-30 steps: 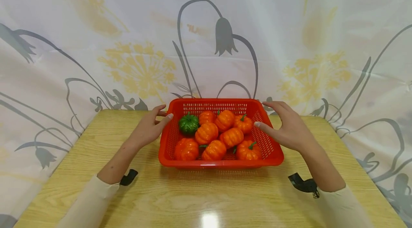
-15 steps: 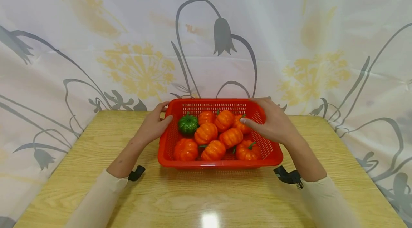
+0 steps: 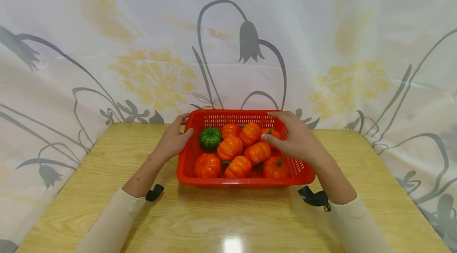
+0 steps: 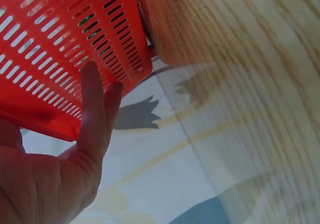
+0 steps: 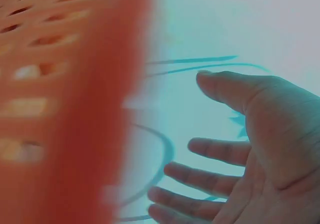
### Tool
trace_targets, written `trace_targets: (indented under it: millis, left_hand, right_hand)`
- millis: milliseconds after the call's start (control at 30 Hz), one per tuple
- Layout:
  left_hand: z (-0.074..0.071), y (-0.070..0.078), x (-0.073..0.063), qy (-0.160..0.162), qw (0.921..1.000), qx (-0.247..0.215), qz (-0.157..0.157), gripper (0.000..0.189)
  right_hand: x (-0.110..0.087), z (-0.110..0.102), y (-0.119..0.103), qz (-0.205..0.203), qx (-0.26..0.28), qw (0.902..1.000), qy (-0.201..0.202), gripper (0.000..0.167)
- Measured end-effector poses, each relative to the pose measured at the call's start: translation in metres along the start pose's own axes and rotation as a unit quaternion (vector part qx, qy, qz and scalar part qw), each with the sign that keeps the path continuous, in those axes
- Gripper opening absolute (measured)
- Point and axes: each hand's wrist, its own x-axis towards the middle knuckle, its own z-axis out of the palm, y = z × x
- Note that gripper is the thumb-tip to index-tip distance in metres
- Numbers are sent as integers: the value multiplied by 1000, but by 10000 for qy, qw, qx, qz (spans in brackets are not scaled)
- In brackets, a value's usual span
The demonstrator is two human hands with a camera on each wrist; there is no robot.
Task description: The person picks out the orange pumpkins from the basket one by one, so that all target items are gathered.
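Note:
A red plastic basket point(image 3: 246, 181) with slotted walls stands on the table, holding several small orange pumpkins point(image 3: 229, 148) and one green pumpkin point(image 3: 210, 138). My left hand point(image 3: 173, 140) holds the basket's left rim, thumb over the edge. The left wrist view shows its fingers point(image 4: 92, 102) lying along the outside of the slotted wall. Over the right side of the basket hovers my right hand point(image 3: 294, 136), thumb and fingers spread, partly covering an orange pumpkin. Nothing lies between the fingers in the right wrist view, where the basket wall point(image 5: 100, 109) is close and blurred.
The wooden table point(image 3: 228, 213) extends in front of the basket and to both sides. Close behind the table hangs a pale cloth point(image 3: 143, 7) printed with grey and yellow flowers. A black wrist mount point(image 3: 314, 196) shows at the right forearm, another point(image 3: 154, 193) at the left.
My right hand has moved left, from beside the right rim to above the basket's right side. My left hand has shifted slightly and settled on the left rim. Basket and pumpkins have stayed put.

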Motion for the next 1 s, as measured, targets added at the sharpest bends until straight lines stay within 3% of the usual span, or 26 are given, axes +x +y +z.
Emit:
trace_targets:
  millis: [200,500,767,1000]
  left_hand:
    - [2,1,0,-2,10000,1,-49,62]
    - [2,-2,0,-50,9999,8,-95,63]
    - [1,-1,0,-49,9999,29,-104,63]
    - [1,0,-1,-68,9999,-30,-71,63]
  right_hand:
    - [2,-15,-13,-178,3,9998,36,66]
    - [41,-23,-16,-263,-240,9973,-647,60]
    - [75,-4,-6,-185,-301,9925,-1174,61]
    - [86,21,2,-60,-237,9891,-1450,66]
